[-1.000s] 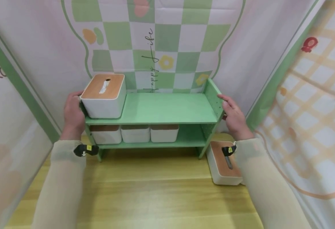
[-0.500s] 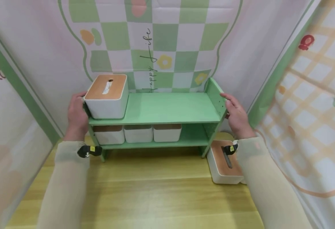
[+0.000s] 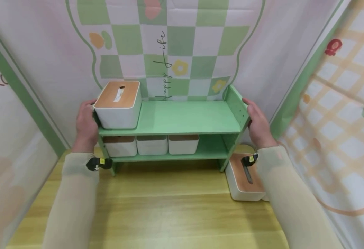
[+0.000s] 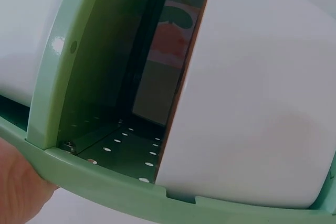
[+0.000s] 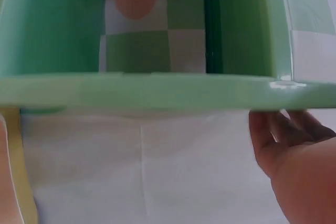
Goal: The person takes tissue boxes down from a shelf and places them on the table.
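A green two-tier shelf unit (image 3: 185, 116) stands between my hands against the patterned cloth. My left hand (image 3: 87, 124) holds its left side panel, just beside a white tissue box (image 3: 118, 116) with a wood-look lid on the top tier. Part of that hand (image 4: 21, 182) shows outside the panel in the left wrist view. My right hand (image 3: 258, 124) holds the right side panel. In the right wrist view, bent fingers (image 5: 270, 135) meet the panel's outer face; the thumb is hidden there. Three smaller white boxes (image 3: 152, 145) sit side by side on the lower tier.
Another white tissue box (image 3: 244, 176) with a wood-look lid stands on the wood-grain floor (image 3: 163, 214) beside the right leg, partly behind my right sleeve. Printed cloth (image 3: 182, 41) hangs behind and along both sides.
Both hands and the shelf unit, with the boxes on it, have shifted slightly to the right. The right fingers have shifted a little on the side panel. The floor box stays put.
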Motion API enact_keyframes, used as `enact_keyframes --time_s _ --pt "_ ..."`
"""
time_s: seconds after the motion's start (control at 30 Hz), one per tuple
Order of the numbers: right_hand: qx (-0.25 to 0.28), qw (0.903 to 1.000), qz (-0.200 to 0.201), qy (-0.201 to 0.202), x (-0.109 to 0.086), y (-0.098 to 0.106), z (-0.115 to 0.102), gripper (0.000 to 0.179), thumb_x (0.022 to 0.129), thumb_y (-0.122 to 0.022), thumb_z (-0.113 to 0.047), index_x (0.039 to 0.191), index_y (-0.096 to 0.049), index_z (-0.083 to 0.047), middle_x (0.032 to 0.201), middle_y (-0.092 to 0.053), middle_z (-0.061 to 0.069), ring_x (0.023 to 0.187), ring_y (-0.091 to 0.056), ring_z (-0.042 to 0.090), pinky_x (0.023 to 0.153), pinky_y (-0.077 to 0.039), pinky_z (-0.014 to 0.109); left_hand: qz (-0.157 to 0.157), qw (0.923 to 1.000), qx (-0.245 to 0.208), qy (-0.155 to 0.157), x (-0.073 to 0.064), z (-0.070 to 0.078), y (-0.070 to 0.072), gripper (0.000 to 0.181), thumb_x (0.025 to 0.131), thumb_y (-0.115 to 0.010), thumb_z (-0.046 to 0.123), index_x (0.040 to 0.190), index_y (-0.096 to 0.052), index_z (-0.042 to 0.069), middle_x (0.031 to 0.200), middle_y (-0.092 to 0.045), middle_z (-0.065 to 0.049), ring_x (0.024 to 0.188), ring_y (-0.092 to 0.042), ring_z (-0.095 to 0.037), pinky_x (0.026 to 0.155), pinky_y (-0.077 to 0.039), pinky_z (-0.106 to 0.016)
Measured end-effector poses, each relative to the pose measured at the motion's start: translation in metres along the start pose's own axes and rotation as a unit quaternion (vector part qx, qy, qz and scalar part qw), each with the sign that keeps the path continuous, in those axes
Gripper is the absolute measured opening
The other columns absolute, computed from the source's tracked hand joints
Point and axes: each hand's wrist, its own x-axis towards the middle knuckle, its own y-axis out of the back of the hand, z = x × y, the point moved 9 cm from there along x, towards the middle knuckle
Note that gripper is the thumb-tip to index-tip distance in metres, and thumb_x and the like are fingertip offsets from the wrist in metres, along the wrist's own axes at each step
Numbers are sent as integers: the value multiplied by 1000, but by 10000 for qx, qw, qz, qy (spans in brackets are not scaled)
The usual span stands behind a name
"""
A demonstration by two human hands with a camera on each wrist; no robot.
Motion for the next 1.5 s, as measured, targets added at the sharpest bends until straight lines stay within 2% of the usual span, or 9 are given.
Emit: enact_keyframes --time_s 0.27,0.63,0.83,0.97,1.07,1.17,1.27,1.37,1.5 --pt "403 9971 453 -455 8 -3 10 49 105 -29 -57 149 -43 -43 130 -47 15 91 -56 24 66 -56 31 -5 9999 108 -60 -3 2 2 54 105 -17 40 146 -44 17 152 -42 -4 140 -34 -21 115 -24 -41" --pt "588 9940 820 -415 10 -7 4 43 105 -31 -52 144 -49 -44 132 -50 11 82 -55 20 61 -53 29 -122 9986 483 -161 -1 14 10 55 106 -15 38 149 -41 16 153 -41 -5 140 -34 -23 115 -24 -43" --pt "596 9936 875 -382 11 -7 4 43 106 -31 -50 145 -49 -43 135 -48 8 84 -53 19 63 -51 27 -382 9976 530 247 -5 23 10 54 106 -19 45 156 -34 29 159 -31 7 145 -23 -19 117 -18 -48" --pt "751 9928 829 -421 12 -7 7 44 106 -32 -51 145 -48 -42 136 -47 9 89 -54 21 65 -52 28 -219 9951 893 -368 -16 46 6 53 105 -28 42 156 -33 28 159 -30 7 145 -23 -16 117 -19 -44" --pt "1081 9902 774 -429 13 -7 10 44 106 -34 -49 146 -48 -40 135 -47 13 90 -54 22 65 -53 29 -269 9690 1984 -1448 -27 74 -8 55 104 -35 39 155 -37 20 159 -32 -3 146 -25 -22 118 -9 -49" --pt "1330 9871 791 -410 14 -7 12 43 106 -35 -47 146 -49 -38 134 -48 15 88 -55 22 64 -54 30 -509 9163 3258 -2271 -38 91 -30 57 103 -40 43 154 -40 18 158 -34 -12 144 -27 -34 115 5 -57" --pt "1246 9880 825 -378 14 -6 13 43 106 -35 -46 146 -49 -38 136 -48 12 89 -54 21 66 -53 29 -737 8763 4090 -2437 -44 93 -46 55 104 -38 48 151 -45 22 155 -38 -13 140 -31 -41 109 16 -63" --pt "891 9916 878 -339 14 -6 13 44 106 -33 -47 147 -48 -39 141 -46 6 89 -53 20 67 -51 29 -752 8591 4409 -2487 -47 92 -52 50 104 -40 47 146 -52 22 148 -45 -12 136 -35 -43 107 18 -65" --pt "780 9921 925 -317 13 -6 14 44 106 -33 -47 146 -49 -40 140 -47 6 87 -52 19 66 -50 28 -618 8558 4382 -2680 -51 94 -55 45 103 -46 40 140 -58 19 142 -48 -15 132 -37 -45 111 7 -66"
